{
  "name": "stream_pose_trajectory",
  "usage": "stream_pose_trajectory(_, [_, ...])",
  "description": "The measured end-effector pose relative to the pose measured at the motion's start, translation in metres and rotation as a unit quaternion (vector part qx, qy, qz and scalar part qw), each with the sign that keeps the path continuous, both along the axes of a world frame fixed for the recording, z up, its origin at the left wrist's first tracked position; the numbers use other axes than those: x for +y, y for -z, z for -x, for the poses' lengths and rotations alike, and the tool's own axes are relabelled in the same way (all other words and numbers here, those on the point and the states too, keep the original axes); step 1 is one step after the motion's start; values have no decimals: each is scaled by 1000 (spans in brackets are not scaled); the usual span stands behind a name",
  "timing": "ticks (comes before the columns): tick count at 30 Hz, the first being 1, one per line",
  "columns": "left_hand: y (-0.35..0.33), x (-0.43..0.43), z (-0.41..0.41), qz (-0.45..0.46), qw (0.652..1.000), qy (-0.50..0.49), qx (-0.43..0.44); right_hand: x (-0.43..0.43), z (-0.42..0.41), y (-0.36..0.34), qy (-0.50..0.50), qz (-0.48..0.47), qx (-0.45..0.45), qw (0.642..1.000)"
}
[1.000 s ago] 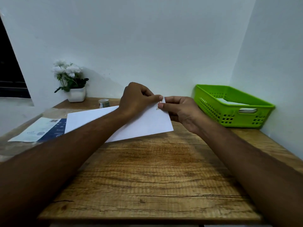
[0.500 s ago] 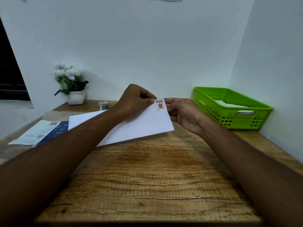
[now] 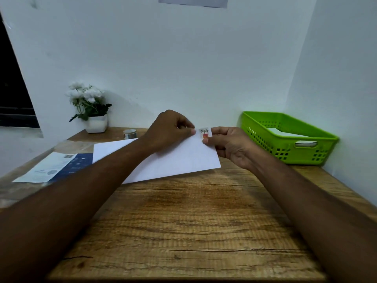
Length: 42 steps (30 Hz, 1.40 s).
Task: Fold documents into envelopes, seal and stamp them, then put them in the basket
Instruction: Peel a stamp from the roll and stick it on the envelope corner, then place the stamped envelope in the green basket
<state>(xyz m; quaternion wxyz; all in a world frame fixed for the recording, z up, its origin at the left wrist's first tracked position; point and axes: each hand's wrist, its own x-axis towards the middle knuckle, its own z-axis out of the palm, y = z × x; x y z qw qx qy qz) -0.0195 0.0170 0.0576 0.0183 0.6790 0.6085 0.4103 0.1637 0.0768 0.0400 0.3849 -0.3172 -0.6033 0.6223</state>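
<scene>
One bench (image 3: 183,221) with one white envelope (image 3: 179,160), one stamp (image 3: 204,133), one green basket (image 3: 285,148), one printed leaflet (image 3: 55,167), one potted plant (image 3: 89,107) and one small round container (image 3: 130,133). Two hands: one left hand (image 3: 169,129), one right hand (image 3: 230,146). White paper (image 3: 285,132) in the basket: number cannot be told. One grey sheet (image 3: 192,1) on the wall.

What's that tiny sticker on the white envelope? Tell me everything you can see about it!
The stamp is a small white paper square with "Birthday" in dark curly letters above a red-orange picture too small to make out. It sits slightly tilted on the far right corner of the envelope. The left hand pinches the envelope just left of it; the right hand pinches that corner, fingertips touching the stamp's right and lower edges.
</scene>
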Motion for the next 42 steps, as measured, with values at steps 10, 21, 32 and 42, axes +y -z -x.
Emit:
stream_pose_trajectory(10, [3,3,-2,-8,997,56,57,4,-2,3,4,-21,-57,998])
stream_pose_trajectory(21, [10,3,8,-34,974,-60,214,13,-11,-2,38,-41,-78,995])
stream_pose_trajectory(32, [13,-7,-9,-54,994,17,95,25,-23,-9,147,-69,35,986])
stream_pose_trajectory(42, [27,-7,-32,193,933,93,-289,25,-20,-13,114,-54,129,983])
